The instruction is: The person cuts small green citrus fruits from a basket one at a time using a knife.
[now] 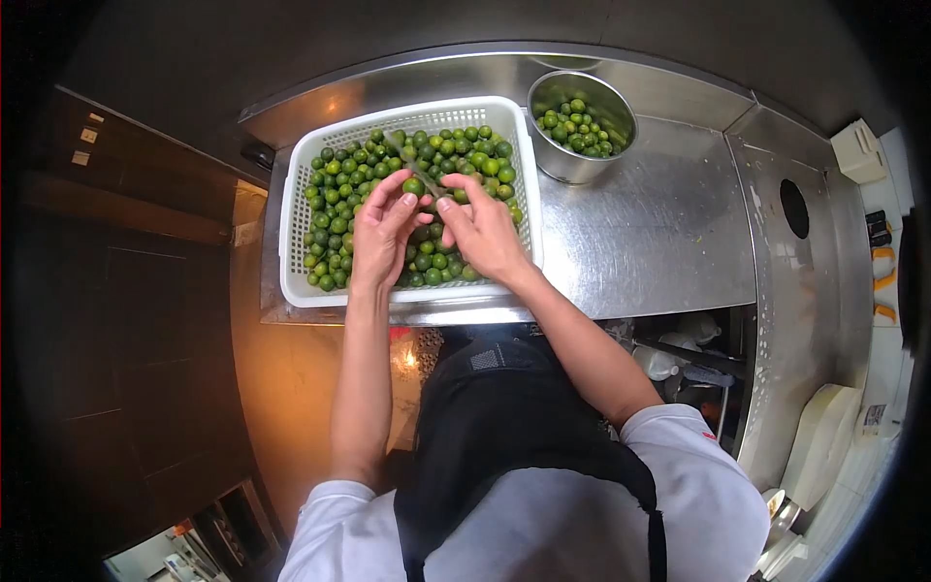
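Note:
My left hand (pixel 381 235) is closed, pinching a small green lime (pixel 413 185) between thumb and fingers. A knife (pixel 399 149) is in my right hand (pixel 488 236); its thin blade points up and left, close beside the lime. Whether the blade touches the fruit I cannot tell. Both hands are over a white plastic basket (pixel 287 228) with slotted walls. Loose green limes (pixel 333 225) fill it in a broad layer, and my hands hide part of them.
Right of the basket stands a round metal pot (pixel 574 171) with more limes inside. Both rest on a steel counter (pixel 650 233) with a raised back edge. Below the counter, an open shelf (pixel 693 354) holds bags. Orange-handled items (pixel 883 269) are at the far right.

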`<control>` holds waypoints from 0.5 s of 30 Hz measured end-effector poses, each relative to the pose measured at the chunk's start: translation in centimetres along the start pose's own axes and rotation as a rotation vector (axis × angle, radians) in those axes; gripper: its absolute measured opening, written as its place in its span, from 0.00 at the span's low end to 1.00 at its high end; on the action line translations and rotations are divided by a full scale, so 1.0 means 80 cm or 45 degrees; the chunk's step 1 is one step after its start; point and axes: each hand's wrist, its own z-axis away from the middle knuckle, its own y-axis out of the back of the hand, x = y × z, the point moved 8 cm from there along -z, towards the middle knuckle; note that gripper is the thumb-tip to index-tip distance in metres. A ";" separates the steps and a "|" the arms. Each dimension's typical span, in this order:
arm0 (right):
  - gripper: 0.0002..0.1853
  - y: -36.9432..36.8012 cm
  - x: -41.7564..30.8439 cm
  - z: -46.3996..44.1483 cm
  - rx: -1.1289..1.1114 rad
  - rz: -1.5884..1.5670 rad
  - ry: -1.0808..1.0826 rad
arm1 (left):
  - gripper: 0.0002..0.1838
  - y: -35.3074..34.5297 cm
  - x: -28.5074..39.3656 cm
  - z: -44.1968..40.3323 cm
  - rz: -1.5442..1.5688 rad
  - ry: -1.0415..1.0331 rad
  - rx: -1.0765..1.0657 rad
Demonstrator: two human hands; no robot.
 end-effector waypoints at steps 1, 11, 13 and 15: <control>0.22 -0.006 0.002 0.001 -0.028 0.049 0.056 | 0.20 0.003 -0.002 0.002 -0.014 -0.026 0.019; 0.22 -0.007 -0.026 0.008 -0.024 0.209 0.251 | 0.17 0.004 0.003 0.005 -0.059 -0.096 0.088; 0.22 -0.007 -0.027 0.008 -0.005 0.212 0.295 | 0.17 0.003 0.002 0.007 -0.052 -0.065 0.064; 0.22 -0.007 -0.025 0.008 0.015 0.243 0.341 | 0.17 0.002 0.002 0.008 -0.054 -0.048 0.046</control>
